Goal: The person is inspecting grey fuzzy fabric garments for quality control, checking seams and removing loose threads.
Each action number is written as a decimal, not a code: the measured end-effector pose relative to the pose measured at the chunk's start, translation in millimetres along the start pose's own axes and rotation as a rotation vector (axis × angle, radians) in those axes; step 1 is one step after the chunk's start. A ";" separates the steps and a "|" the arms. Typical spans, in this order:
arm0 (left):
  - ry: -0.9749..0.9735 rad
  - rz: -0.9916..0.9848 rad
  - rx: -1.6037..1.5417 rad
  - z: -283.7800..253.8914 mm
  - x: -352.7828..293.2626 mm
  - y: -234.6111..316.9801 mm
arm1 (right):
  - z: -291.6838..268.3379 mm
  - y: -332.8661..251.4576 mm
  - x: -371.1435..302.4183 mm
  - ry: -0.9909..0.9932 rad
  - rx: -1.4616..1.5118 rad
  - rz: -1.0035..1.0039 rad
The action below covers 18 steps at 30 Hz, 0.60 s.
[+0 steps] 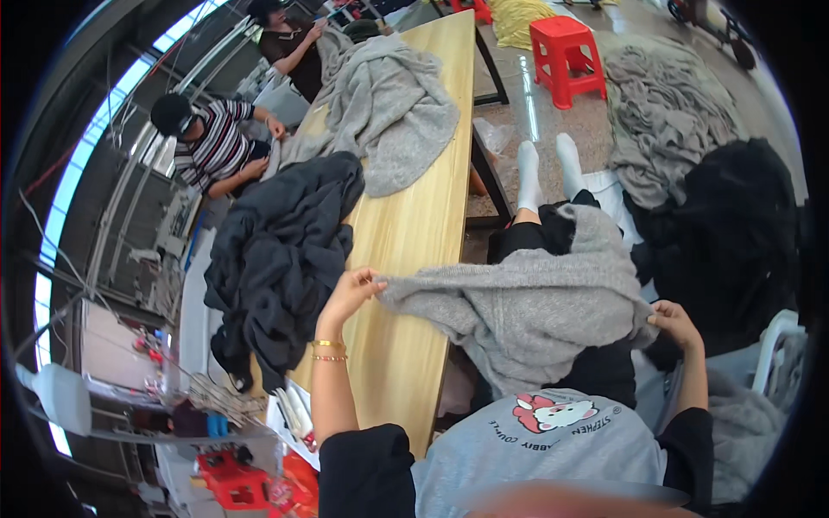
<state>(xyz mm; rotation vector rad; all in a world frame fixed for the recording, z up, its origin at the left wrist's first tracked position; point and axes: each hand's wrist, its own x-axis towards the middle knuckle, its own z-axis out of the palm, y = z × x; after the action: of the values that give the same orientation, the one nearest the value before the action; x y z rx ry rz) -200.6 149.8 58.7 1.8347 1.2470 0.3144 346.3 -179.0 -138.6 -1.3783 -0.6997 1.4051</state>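
Observation:
A grey knitted garment (535, 298) is stretched across my lap, its near part hanging down over my legs. My left hand (352, 293) pinches one end of it above the wooden table (393, 345). At the other end, my right hand (676, 323) grips the knit between thumb and fingers. The upper edge of the garment runs fairly straight from my left hand, while the rest sags in folds. Beside my left hand, a heap of dark knitwear (281, 259) covers the table's left side.
Grey knitwear (393, 108) is piled farther along the table, where two people (211, 147) handle cloth. A red stool (567, 60) stands on the floor. To my right lie a grey heap (665, 112) and black cloth (725, 233).

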 end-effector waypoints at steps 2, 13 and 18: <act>-0.054 -0.064 0.066 6.0 -3.2 5.0 | -5.5 12.3 -4.6 -0.026 0.037 -0.001; -0.134 0.125 -0.706 34.6 -8.7 42.9 | 3.2 -55.1 -20.3 0.331 0.222 -0.348; 0.011 0.435 -1.172 71.4 -13.8 117.5 | 73.3 -173.0 -34.9 0.057 0.137 -0.695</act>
<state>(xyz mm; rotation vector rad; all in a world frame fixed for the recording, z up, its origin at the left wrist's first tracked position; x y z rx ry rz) -88.7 87.4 110.3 1.0137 0.4166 1.0347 314.8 -137.0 45.1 -0.9277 -0.9134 0.8369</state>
